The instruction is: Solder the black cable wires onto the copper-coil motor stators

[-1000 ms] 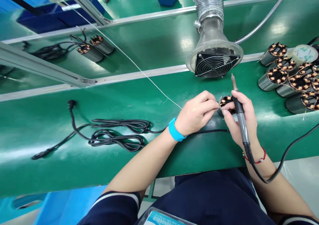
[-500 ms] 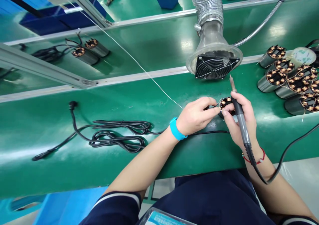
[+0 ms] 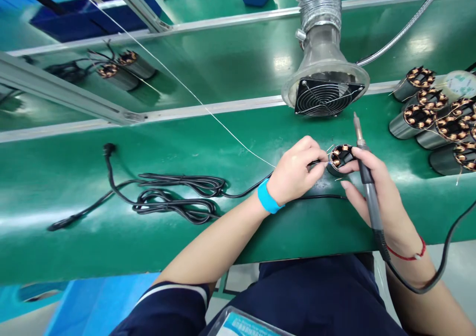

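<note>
A small motor stator (image 3: pixel 340 156) with copper coils stands on the green bench (image 3: pixel 230 227) in front of me. My left hand (image 3: pixel 297 172), with a blue wristband, pinches a thin wire end at the stator's left rim. My right hand (image 3: pixel 372 187) is closed round a black soldering iron (image 3: pixel 366 177), tip pointing up and away, while its fingertips touch the stator's right side. A thin solder wire (image 3: pixel 193 95) runs from the upper left down to my left hand.
A fume extractor fan (image 3: pixel 323 95) on a flexible duct sits just behind the stator. Several finished stators (image 3: pixel 435 117) crowd the right. A coiled black power cord (image 3: pixel 171 197) lies at the left. Two more stators (image 3: pixel 122 68) lie on the far belt.
My right hand has slid slightly right and down with the iron; its fingers have loosened from the stator. My left hand keeps pinching at the stator's rim. The view shifted a little.
</note>
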`<state>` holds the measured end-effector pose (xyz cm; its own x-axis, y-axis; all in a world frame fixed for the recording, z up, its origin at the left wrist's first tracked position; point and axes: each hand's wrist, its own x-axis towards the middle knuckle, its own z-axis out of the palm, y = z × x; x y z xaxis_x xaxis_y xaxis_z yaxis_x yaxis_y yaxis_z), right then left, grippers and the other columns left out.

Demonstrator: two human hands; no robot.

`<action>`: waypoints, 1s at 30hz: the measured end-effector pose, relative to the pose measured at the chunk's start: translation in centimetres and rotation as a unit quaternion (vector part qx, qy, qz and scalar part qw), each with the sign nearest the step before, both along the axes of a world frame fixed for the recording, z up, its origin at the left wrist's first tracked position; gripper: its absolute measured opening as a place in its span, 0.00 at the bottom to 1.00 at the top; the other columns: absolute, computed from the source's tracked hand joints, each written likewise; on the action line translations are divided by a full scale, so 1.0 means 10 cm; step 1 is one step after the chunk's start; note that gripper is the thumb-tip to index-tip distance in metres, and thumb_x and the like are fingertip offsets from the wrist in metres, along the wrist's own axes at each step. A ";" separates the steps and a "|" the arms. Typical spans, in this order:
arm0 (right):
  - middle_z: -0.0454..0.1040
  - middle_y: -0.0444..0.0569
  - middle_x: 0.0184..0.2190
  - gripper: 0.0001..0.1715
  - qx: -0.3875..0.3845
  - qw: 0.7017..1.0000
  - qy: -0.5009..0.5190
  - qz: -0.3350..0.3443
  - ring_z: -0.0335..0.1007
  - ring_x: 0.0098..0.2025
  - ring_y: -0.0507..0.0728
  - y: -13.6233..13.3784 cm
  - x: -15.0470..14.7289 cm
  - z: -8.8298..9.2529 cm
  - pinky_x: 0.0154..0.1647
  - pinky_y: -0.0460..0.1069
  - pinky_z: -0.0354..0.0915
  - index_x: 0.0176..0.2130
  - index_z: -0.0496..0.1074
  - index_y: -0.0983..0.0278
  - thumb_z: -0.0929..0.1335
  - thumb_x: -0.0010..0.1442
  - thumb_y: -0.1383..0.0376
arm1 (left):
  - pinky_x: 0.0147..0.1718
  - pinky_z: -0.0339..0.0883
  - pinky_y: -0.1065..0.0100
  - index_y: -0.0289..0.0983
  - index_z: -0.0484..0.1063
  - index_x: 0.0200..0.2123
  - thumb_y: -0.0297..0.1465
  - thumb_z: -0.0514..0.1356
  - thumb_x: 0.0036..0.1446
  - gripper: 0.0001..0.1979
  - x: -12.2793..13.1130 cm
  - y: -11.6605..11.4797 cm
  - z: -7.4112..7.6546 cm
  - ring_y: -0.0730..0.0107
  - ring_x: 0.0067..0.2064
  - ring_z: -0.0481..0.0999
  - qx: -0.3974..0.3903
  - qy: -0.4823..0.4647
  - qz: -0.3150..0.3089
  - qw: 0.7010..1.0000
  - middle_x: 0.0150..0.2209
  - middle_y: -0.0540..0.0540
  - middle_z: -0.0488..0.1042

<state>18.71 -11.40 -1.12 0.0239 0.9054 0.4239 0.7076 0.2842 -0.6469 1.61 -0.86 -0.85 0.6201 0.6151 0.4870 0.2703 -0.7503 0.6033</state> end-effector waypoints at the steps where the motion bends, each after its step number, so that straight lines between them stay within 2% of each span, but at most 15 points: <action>1: 0.77 0.46 0.40 0.33 -0.009 1.000 0.000 0.004 0.74 0.48 0.59 0.03 0.00 0.00 0.51 0.57 0.69 0.63 0.56 0.54 0.67 0.61 0.64 | 0.34 0.67 0.73 0.35 0.74 0.30 0.19 0.58 0.54 0.07 0.00 0.00 0.00 0.75 0.33 0.71 -0.014 -0.006 0.003 1.000 0.31 0.49 0.71; 3: 0.77 0.45 0.38 0.30 -0.009 1.000 0.002 -0.013 0.75 0.44 0.58 0.11 -0.01 -0.01 0.48 0.56 0.70 0.62 0.58 0.54 0.66 0.62 0.63 | 0.34 0.67 0.73 0.35 0.74 0.29 0.19 0.59 0.53 0.07 0.01 -0.01 0.01 0.75 0.33 0.70 -0.038 -0.011 0.012 0.999 0.30 0.49 0.70; 8: 0.77 0.47 0.40 0.28 0.036 0.991 0.017 -0.131 0.75 0.39 0.57 0.28 -0.07 -0.13 0.45 0.57 0.71 0.61 0.59 0.53 0.64 0.63 0.63 | 0.34 0.67 0.72 0.35 0.74 0.28 0.20 0.59 0.53 0.06 0.05 -0.04 -0.01 0.75 0.32 0.69 -0.076 -0.033 0.034 0.996 0.30 0.50 0.70; 11: 0.78 0.46 0.37 0.30 0.050 0.990 0.017 -0.128 0.75 0.39 0.58 0.24 -0.08 -0.17 0.46 0.58 0.71 0.62 0.57 0.52 0.66 0.62 0.62 | 0.33 0.66 0.72 0.35 0.73 0.28 0.21 0.59 0.53 0.06 0.05 -0.06 -0.01 0.76 0.31 0.68 -0.108 -0.046 0.041 0.992 0.30 0.50 0.70; 14: 0.78 0.47 0.40 0.32 0.070 0.991 0.008 -0.113 0.75 0.44 0.60 0.13 -0.09 -0.14 0.49 0.60 0.71 0.62 0.58 0.53 0.68 0.61 0.62 | 0.31 0.64 0.73 0.35 0.73 0.27 0.22 0.59 0.53 0.06 0.05 -0.09 0.01 0.76 0.30 0.68 -0.149 -0.051 0.040 0.987 0.29 0.50 0.69; 17: 0.79 0.47 0.39 0.29 0.090 0.984 0.055 -0.146 0.76 0.44 0.59 -0.01 -0.11 -0.10 0.52 0.60 0.70 0.62 0.61 0.54 0.67 0.63 0.64 | 0.29 0.63 0.73 0.35 0.73 0.26 0.22 0.59 0.53 0.05 0.06 -0.11 0.02 0.77 0.29 0.67 -0.178 -0.053 0.042 0.982 0.28 0.51 0.69; 19: 0.79 0.47 0.37 0.27 0.114 0.974 0.107 -0.165 0.77 0.38 0.58 -0.10 -0.13 -0.11 0.47 0.58 0.72 0.61 0.64 0.55 0.66 0.64 0.64 | 0.28 0.62 0.74 0.35 0.72 0.26 0.21 0.59 0.52 0.05 0.08 -0.13 0.00 0.77 0.29 0.66 -0.181 -0.058 0.047 0.981 0.28 0.51 0.69; 21: 0.77 0.46 0.34 0.24 0.156 0.964 0.128 -0.171 0.75 0.31 0.56 -0.17 -0.14 -0.15 0.37 0.55 0.72 0.57 0.69 0.56 0.68 0.62 0.63 | 0.28 0.62 0.74 0.35 0.71 0.26 0.20 0.59 0.52 0.06 0.11 -0.15 -0.02 0.78 0.28 0.65 -0.176 -0.066 0.056 0.981 0.28 0.51 0.69; 24: 0.73 0.44 0.28 0.18 0.207 0.959 0.108 -0.162 0.68 0.23 0.52 -0.26 -0.15 -0.25 0.24 0.49 0.66 0.50 0.73 0.59 0.69 0.60 0.63 | 0.27 0.61 0.75 0.34 0.71 0.25 0.19 0.59 0.51 0.06 0.14 -0.17 -0.05 0.79 0.27 0.64 -0.166 -0.073 0.066 0.981 0.27 0.52 0.68; 30: 0.74 0.45 0.27 0.11 0.232 0.961 0.092 -0.121 0.69 0.23 0.53 -0.31 -0.13 -0.32 0.24 0.50 0.68 0.44 0.75 0.61 0.68 0.60 0.64 | 0.25 0.60 0.76 0.34 0.70 0.25 0.18 0.59 0.50 0.07 0.14 -0.18 -0.06 0.80 0.26 0.63 -0.166 -0.085 0.069 0.980 0.26 0.52 0.68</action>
